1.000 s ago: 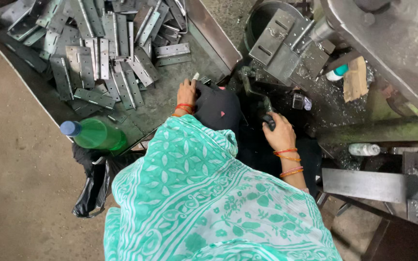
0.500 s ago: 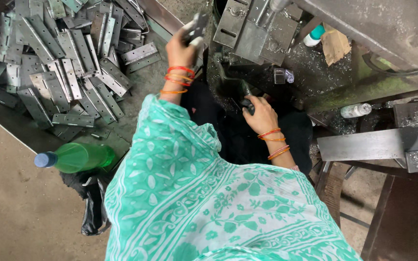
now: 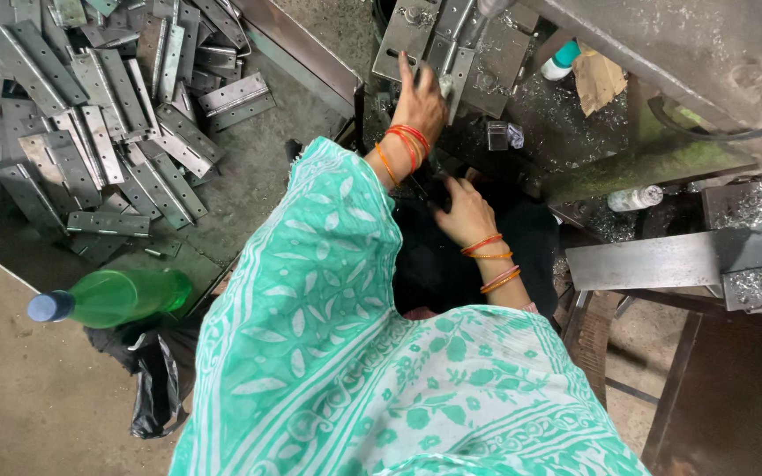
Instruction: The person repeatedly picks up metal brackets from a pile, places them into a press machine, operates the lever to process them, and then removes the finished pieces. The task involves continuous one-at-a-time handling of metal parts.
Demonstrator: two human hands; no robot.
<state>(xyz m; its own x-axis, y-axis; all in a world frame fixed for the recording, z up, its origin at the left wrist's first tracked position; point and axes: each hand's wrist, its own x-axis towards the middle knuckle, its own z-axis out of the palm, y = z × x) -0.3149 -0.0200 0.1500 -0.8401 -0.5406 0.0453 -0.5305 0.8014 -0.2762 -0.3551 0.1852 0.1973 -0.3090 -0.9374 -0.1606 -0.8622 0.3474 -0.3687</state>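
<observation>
Dozens of grey metal hinges [image 3: 90, 132] are lying heaped left of the machine [image 3: 451, 44]; left hand [image 3: 418, 104] is gripping a hinge plate [image 3: 453, 75] on it; right hand [image 3: 465, 211] is resting curled below, grip unclear; green bottle [image 3: 116, 297] is lying lower left.

A loose heap of grey metal hinges [image 3: 90, 132] covers the upper left of a dark tray [image 3: 249, 189], many overlapping at odd angles. Below them a green plastic bottle [image 3: 121, 297] with a blue cap lies on its side, and a crumpled black bag [image 3: 156, 375] sits just beneath it on the brown floor [image 3: 19, 397]. At the upper right, a small white bottle with a teal cap [image 3: 562, 60] stands beside a scrap of brown paper [image 3: 599, 79]. Another small white bottle [image 3: 635, 197] lies further down among metal shavings.
</observation>
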